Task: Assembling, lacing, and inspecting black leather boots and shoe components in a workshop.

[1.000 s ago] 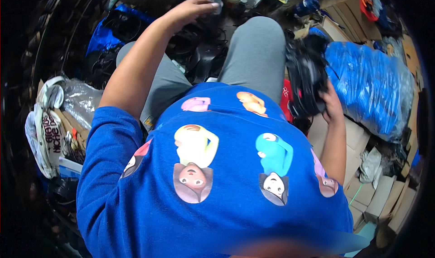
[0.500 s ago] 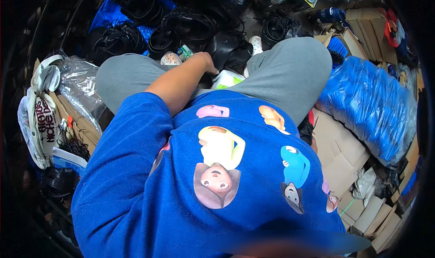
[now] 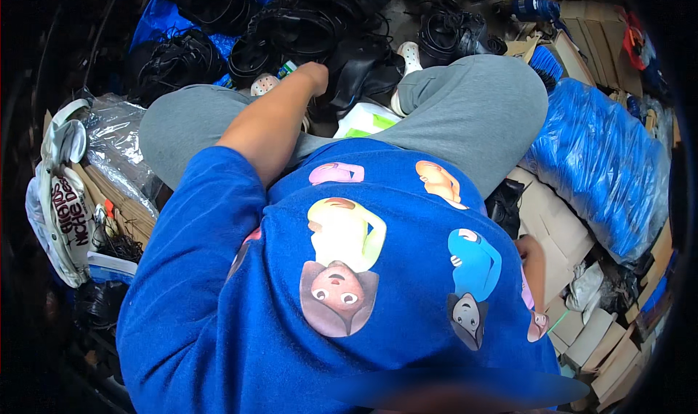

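My left hand (image 3: 314, 78) is held low beyond my left thigh, its back turned up and its fingers hidden underneath. It is beside a heap of black, leather-like pieces (image 3: 363, 69) that look like shoes. A white and green package (image 3: 366, 119) lies between my thighs. At my right side, part of my right hand and forearm (image 3: 533, 265) shows past the edge of my blue shirt, its fingers out of sight. A black shoe-like item (image 3: 504, 207) is just above it, beside my right thigh; whether I touch it cannot be made out.
Coiled black cords or straps (image 3: 298, 32) lie ahead. On the right are a blue plastic-wrapped bundle (image 3: 600, 170), flattened cardboard (image 3: 552, 232) and a blue brush (image 3: 545, 63). A white cloth bag (image 3: 62, 218) and clear plastic wrap (image 3: 120, 138) are on the left. Light perforated clogs (image 3: 411, 56) are at my feet.
My left hand has drawn slightly up and left, with its fingers now tucked from view. My right forearm has come into sight at my side, and the black shoe-like item there shows more fully.
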The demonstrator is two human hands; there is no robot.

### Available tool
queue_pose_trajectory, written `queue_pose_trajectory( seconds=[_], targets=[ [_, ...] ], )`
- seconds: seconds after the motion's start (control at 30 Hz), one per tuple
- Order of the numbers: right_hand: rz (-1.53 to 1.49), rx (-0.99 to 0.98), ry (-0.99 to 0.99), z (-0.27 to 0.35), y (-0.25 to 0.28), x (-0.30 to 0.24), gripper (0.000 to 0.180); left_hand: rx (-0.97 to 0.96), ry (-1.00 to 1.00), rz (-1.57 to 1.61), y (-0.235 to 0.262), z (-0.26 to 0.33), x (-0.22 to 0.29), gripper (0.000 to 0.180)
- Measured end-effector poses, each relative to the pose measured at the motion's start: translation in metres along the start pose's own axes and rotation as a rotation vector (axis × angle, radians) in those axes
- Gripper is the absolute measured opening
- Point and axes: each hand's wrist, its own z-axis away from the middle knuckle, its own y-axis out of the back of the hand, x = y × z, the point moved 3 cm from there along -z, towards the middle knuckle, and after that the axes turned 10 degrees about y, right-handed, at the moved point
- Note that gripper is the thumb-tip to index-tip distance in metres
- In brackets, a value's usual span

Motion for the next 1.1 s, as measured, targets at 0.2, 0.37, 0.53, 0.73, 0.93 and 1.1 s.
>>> queue_pose_trajectory(
  seconds=[0.2, 0.37, 0.53, 0.73, 0.93, 1.1],
  targets=[
    [-0.389, 0.915, 0.637, 0.132, 0.183, -0.131, 0.037, -0.262, -0.147, 0.891, 0.109, 0.046, -0.003, 0.019],
    [-0.705, 0.707, 1.327, 0.193, 0.218, -0.298, 0.042, -0.006, -0.418, 1.063, 0.198, 0.094, 0.038, 0.014],
    [-1.347, 0.216, 1.535, 0.192, 0.234, -0.372, 0.043, 0.342, -0.55, 0.985, 0.226, 0.113, 0.083, 0.024],
    [-1.615, -0.011, 1.53, 0.16, 0.261, -0.381, 0.034, 0.163, -0.445, 1.122, 0.205, 0.081, 0.091, 0.027],
    [-1.61, -0.15, 1.432, 0.117, 0.28, -0.394, 0.033, 0.107, -0.494, 1.083, 0.182, 0.028, 0.077, 0.026],
    [-1.684, -0.275, 1.436, 0.152, 0.287, -0.41, 0.036, 0.143, 0.076, 1.438, 0.119, -0.024, -0.05, 0.025]
  ],
)
